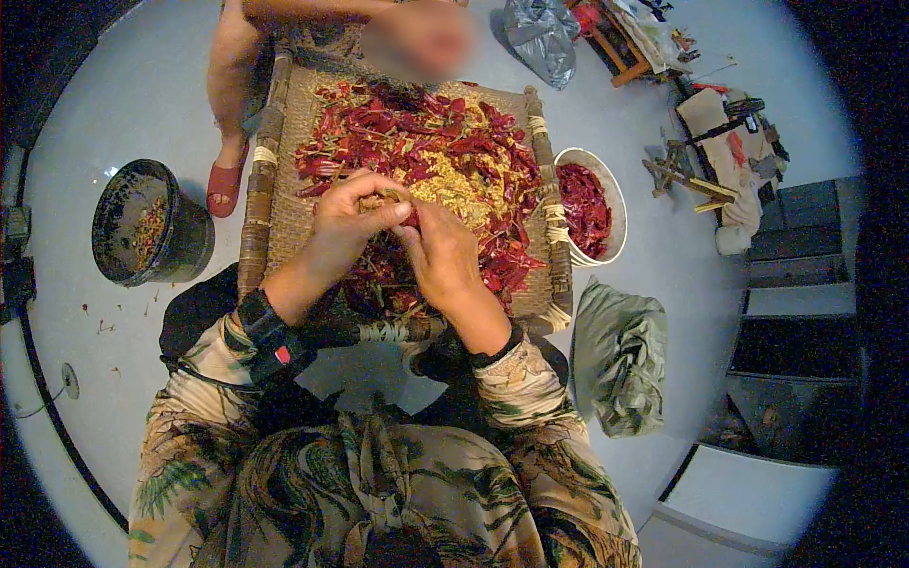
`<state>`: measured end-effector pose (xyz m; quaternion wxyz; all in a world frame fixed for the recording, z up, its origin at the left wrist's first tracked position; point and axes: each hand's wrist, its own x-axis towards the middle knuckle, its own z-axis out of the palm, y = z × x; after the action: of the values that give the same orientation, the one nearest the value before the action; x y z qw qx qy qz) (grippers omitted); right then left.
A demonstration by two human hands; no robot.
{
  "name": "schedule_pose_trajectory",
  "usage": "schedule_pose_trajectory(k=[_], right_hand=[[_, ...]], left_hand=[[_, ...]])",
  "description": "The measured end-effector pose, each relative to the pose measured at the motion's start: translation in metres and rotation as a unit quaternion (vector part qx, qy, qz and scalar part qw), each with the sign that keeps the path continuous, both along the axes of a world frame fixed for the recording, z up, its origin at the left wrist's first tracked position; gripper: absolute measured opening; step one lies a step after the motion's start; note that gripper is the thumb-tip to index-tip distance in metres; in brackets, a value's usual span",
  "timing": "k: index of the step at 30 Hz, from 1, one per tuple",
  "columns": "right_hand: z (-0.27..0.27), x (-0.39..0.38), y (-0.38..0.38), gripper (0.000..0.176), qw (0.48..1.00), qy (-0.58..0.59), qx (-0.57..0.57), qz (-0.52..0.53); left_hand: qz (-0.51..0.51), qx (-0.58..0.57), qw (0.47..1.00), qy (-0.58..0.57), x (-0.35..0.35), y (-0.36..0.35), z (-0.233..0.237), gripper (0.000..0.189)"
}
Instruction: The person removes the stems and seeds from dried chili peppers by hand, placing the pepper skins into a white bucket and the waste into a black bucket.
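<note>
Left hand: the left hand (352, 225) is over the tray, and its fingers are curled tight on a small chili (394, 197).
Right hand: the right hand (441, 254) is touching the left one, and its fingertips pinch the same chili.
Chili: it sits between both hands, just above the red pile.
Chili pile (445, 151): lots of dry red chilies with yellow seeds in the middle.
Tray (284, 213): woven, and it rests in front of the person's knees.
White bowl (614, 204): just beside the tray on the right, with red chilies inside.
Black bucket (185, 248): on the floor to the left.
Green bag (620, 358): on the floor, below the bowl.
Other person: sits across the tray, with a red sandal (225, 185) near its left edge.
</note>
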<state>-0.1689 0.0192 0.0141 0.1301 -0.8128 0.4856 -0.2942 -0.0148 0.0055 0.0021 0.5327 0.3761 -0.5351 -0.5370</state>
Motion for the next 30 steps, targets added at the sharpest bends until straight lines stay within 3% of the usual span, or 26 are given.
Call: schedule_pose_trajectory(k=[2, 5, 8, 11, 14, 20, 23, 30], right_hand=[[0.001, 0.000, 0.000, 0.021, 1.000, -0.003, -0.021, 0.016], [0.000, -0.002, 0.000, 0.015, 0.999, 0.014, -0.037, 0.035], [0.000, -0.001, 0.000, 0.012, 0.997, 0.019, -0.056, 0.041], [-0.001, -0.002, 0.000, 0.011, 0.997, 0.015, -0.059, 0.041], [0.003, -0.001, 0.002, 0.011, 0.998, 0.002, -0.038, 0.042], [0.005, -0.001, 0.002, 0.012, 0.997, 0.004, -0.044, 0.062], [0.003, -0.003, -0.001, 0.013, 0.992, -0.017, -0.083, 0.093], [-0.003, -0.005, -0.001, 0.015, 0.988, 0.004, -0.110, 0.108]], left_hand=[[0.011, -0.067, 0.996, -0.064, 0.003, -0.004, -0.006, 0.008], [0.018, -0.066, 0.996, -0.062, 0.004, -0.002, 0.002, 0.008], [0.043, -0.125, 0.974, -0.186, 0.009, 0.000, 0.008, 0.010], [0.072, -0.147, 0.960, -0.226, 0.007, 0.005, 0.013, 0.011], [0.104, -0.155, 0.965, -0.182, 0.001, 0.010, 0.010, 0.012], [0.104, -0.024, 0.988, -0.116, -0.002, 0.010, 0.005, 0.008], [0.015, 0.151, 0.985, 0.079, 0.000, 0.009, 0.004, 0.008], [-0.078, 0.264, 0.935, 0.225, 0.012, 0.009, 0.009, 0.010]])
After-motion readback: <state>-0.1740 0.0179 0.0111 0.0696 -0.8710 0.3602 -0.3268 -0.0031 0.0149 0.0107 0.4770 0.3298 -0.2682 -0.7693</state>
